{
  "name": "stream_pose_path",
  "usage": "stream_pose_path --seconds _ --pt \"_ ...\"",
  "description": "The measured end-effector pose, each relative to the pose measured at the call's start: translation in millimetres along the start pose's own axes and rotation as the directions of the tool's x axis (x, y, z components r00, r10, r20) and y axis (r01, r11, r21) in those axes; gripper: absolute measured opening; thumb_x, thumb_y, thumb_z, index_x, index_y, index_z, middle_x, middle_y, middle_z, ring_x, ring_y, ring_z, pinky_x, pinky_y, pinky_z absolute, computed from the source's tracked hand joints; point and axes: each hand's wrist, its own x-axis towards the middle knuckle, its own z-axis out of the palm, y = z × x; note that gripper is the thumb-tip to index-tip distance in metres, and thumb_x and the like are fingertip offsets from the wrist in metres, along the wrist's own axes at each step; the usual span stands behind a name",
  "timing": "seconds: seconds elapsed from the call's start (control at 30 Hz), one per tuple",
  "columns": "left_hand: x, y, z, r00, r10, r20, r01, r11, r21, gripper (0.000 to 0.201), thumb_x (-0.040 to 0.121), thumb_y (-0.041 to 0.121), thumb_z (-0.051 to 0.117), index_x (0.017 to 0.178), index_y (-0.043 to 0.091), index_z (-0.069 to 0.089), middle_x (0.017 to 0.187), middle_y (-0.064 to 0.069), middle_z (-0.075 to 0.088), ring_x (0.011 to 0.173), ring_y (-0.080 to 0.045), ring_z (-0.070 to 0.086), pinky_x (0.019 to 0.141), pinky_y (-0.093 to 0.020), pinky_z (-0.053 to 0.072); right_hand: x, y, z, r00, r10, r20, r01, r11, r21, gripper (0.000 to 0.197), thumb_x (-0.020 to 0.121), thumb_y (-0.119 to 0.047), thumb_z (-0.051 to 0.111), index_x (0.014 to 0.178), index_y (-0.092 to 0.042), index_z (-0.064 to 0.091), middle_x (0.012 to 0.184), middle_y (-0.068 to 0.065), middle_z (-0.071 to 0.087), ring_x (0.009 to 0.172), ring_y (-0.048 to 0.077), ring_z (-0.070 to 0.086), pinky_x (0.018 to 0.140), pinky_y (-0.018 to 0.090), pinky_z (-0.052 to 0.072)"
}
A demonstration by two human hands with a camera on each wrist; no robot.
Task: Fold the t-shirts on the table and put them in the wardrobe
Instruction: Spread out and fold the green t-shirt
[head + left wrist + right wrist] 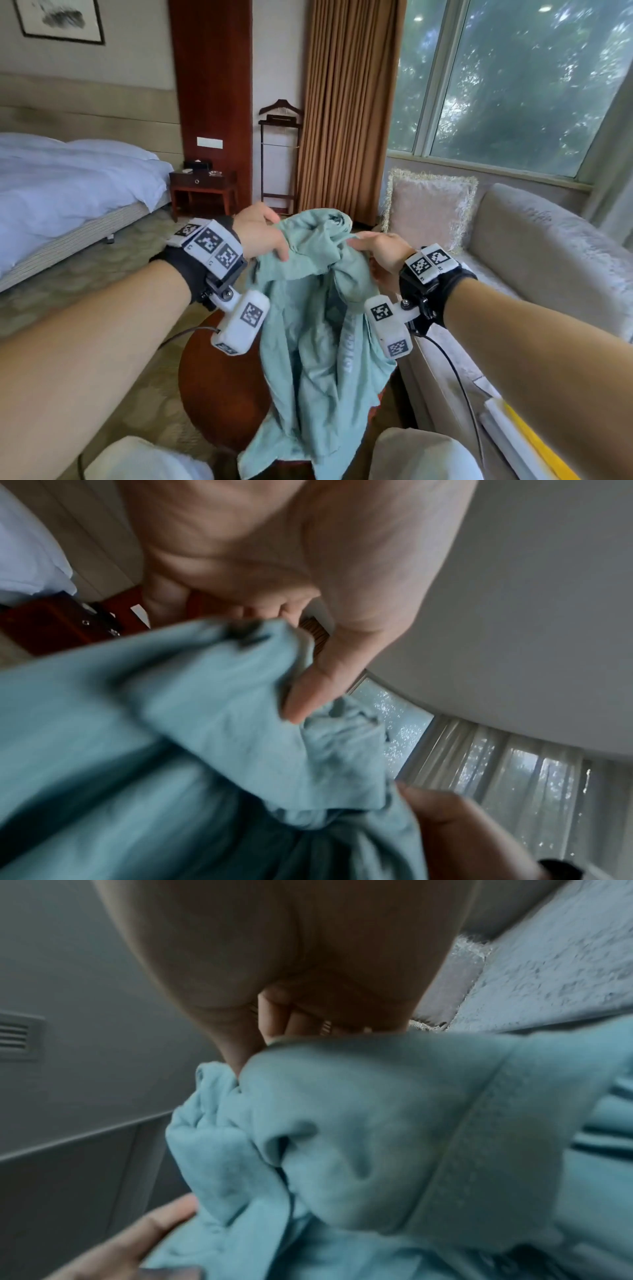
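A crumpled light teal t-shirt [318,329] hangs in the air between both hands, its lower part draping onto the round dark wooden table [219,387]. My left hand [263,233] grips the shirt's upper left edge, thumb pressed on the cloth [205,723]. My right hand [373,250] pinches the upper right edge, with fabric [377,1123] bunched below its fingers. White lettering shows on the shirt's inner fold. No wardrobe is in view.
A grey sofa [534,246] with a fringed cushion [428,205] stands on the right under the window. A bed [68,185] lies to the left, with a nightstand [202,192] and a valet stand [279,154] beyond. White and yellow items [520,438] lie at lower right.
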Motion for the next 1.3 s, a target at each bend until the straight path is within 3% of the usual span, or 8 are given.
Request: stream_pose_path --seconds 0.27,0.53,0.73,0.87,0.97,1.07,1.17,1.3 --pt "-6 4 22 0.962 0.122 0.245 -0.048 0.956 -0.288 0.1 0.03 0.047 0.098 0.122 0.037 0.059 0.11 0.01 0.071 0.101 -0.013 0.069 0.091 -0.035 0.053 -12 -14 3 0.971 -0.077 0.224 0.057 0.994 0.093 0.014 0.091 -0.008 0.059 0.094 -0.005 0.072 0.092 0.015 0.072 0.077 0.025 0.069 0.068 0.032 0.056" --pt "-19 28 24 0.959 0.277 -0.066 -0.283 0.902 -0.326 0.018 0.075 0.018 0.083 0.091 0.011 0.076 0.082 -0.001 0.072 0.074 -0.006 0.064 0.058 -0.01 0.048 -17 -10 -3 0.973 0.026 0.229 -0.055 0.991 0.121 0.04 0.087 -0.027 0.068 0.118 -0.002 0.066 0.117 0.021 0.067 0.105 0.034 0.065 0.097 0.045 0.051" --pt "-21 31 16 0.975 0.185 -0.121 -0.219 0.744 -0.631 0.007 0.083 0.009 0.074 0.09 0.008 0.075 0.09 -0.01 0.074 0.082 -0.017 0.07 0.08 -0.029 0.055 -10 5 -8 0.964 0.116 0.24 0.026 0.855 -0.518 0.058 0.053 -0.019 0.087 0.108 -0.015 0.072 0.1 0.004 0.075 0.095 0.026 0.07 0.092 0.044 0.054" --pt "-11 20 4 0.985 -0.041 -0.169 -0.113 0.592 -0.798 0.033 0.067 0.019 0.079 0.096 0.004 0.075 0.094 -0.012 0.075 0.09 -0.026 0.073 0.091 -0.042 0.056 -11 17 -7 0.981 0.157 0.115 -0.041 0.745 -0.666 0.036 0.075 -0.028 0.078 0.103 -0.008 0.07 0.097 0.008 0.071 0.09 0.026 0.068 0.082 0.037 0.056" --pt "-5 8 -3 0.975 -0.145 -0.166 -0.028 0.665 -0.746 0.045 0.055 0.022 0.08 0.096 0.004 0.075 0.09 -0.011 0.076 0.085 -0.028 0.073 0.089 -0.045 0.056 -10 21 -10 0.989 0.131 0.066 -0.075 0.84 -0.538 0.028 0.08 -0.027 0.075 0.101 -0.008 0.069 0.085 0.009 0.069 0.073 0.024 0.062 0.06 0.028 0.048" --pt "-5 4 -2 0.967 -0.195 -0.162 0.073 0.824 -0.562 0.044 0.063 0.019 0.082 0.102 0.001 0.069 0.099 -0.009 0.069 0.09 -0.023 0.064 0.078 -0.026 0.052 -9 13 -8 0.998 0.046 0.053 -0.03 0.965 -0.26 0.031 0.082 -0.011 0.071 0.111 -0.002 0.068 0.103 0.011 0.069 0.094 0.028 0.065 0.09 0.041 0.052" --pt "-17 7 4 0.995 0.034 -0.091 -0.051 0.979 -0.196 0.028 0.071 0.029 0.081 0.094 0.016 0.071 0.095 0.006 0.066 0.098 -0.014 0.058 0.076 -0.02 0.046 -13 -3 1 0.996 -0.025 0.083 0.039 0.985 -0.166 0.029 0.093 -0.006 0.057 0.12 0.003 0.061 0.117 0.015 0.064 0.108 0.029 0.061 0.098 0.04 0.047" --pt "-27 3 20 0.914 0.309 0.264 -0.242 0.936 -0.257 0.079 0.04 0.048 0.091 0.111 0.026 0.067 0.107 0.01 0.073 0.106 -0.007 0.066 0.101 -0.033 0.047 -20 -13 19 0.979 -0.063 0.191 0.073 0.996 -0.048 0.019 0.094 -0.001 0.052 0.103 0.004 0.068 0.107 0.021 0.069 0.093 0.026 0.066 0.091 0.037 0.052"
